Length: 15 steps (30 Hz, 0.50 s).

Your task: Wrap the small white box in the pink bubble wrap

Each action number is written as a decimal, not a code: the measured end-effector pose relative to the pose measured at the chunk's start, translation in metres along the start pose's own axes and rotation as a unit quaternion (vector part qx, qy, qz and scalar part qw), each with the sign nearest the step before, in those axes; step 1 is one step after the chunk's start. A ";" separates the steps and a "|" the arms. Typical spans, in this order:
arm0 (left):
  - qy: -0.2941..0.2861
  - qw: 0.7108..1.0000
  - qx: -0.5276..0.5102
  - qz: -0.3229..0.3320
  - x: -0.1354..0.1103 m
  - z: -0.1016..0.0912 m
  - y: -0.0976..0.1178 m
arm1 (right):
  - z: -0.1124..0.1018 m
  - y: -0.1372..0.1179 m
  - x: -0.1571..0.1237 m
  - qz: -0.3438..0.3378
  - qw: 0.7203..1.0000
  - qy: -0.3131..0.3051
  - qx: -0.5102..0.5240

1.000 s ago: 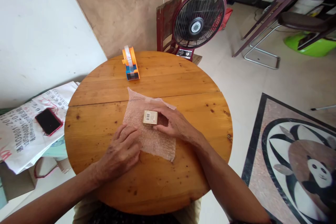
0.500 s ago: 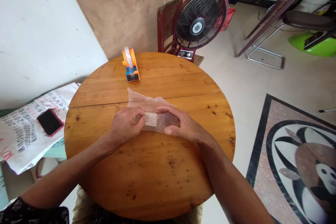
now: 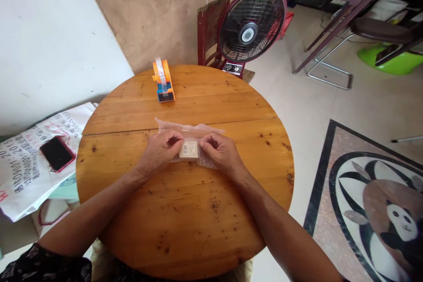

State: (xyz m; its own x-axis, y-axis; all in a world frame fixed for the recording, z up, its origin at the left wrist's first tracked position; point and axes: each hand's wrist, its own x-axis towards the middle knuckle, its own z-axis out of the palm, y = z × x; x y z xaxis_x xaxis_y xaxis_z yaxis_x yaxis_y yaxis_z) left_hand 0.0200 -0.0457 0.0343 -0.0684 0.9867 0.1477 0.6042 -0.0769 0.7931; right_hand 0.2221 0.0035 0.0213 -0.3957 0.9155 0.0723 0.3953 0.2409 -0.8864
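A small, cream-coloured, square-looking cardboard box (image 3: 189,150) is lying flat near the middle of a round, orange-brown wooden table (image 3: 185,229), its printed face pointing upward and a dark patch of print showing toward its left. A clear, pink-tinged sheet of textured plastic bubble wrap (image 3: 193,131) is folding around the box and seemingly covering its top, where the print is looking hazy. The wrap is spreading past the box on both sides, its uneven far edge reaching away across the wood.

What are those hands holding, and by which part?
The left hand and right hand pinch the clear wrap close to either side of the small box.
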 end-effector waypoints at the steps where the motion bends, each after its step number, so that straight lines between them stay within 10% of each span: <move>1: -0.005 1.000 -0.005 0.003 0.001 0.000 -0.001 | 0.000 0.000 -0.001 -0.011 0.999 0.010 -0.028; 9: -0.037 0.999 -0.020 0.009 0.008 -0.001 -0.004 | -0.002 -0.012 -0.014 -0.347 0.882 0.081 -0.308; 15: -0.040 0.998 -0.039 -0.040 0.003 -0.009 -0.011 | 0.006 -0.021 -0.017 -0.354 0.857 0.002 -0.374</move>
State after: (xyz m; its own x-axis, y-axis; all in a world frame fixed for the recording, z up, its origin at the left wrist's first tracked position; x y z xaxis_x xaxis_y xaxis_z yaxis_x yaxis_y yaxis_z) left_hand 0.0063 -0.0432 0.0311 -0.0477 0.9982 0.0369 0.5360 -0.0056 0.8442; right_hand 0.2159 -0.0191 0.0360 -0.7541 0.4555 0.4732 0.4788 0.8744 -0.0786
